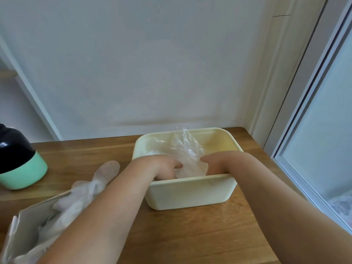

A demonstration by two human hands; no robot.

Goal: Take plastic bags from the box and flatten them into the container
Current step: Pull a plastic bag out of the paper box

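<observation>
Both my grips were down in the container, with a plastic bag between them.

On the left of the bench (190,235) lay the box (24,231), with more clear bags (89,189) spilling out of its open end. My left grip (163,168) was inside the pale yellow container (190,193), at its near wall. The plastic bag (188,155) lay in the middle, and one crinkly end stuck up past the far rim. My right grip (217,162) was on the bag's other side. The near wall hid my fingers, so I could not tell if they lay flat or pinched the bag. I think the bag was very light, thin, soft and slippery. It would puff back up, so flat palms on its middle seemed best, not a pinch at an edge.
</observation>
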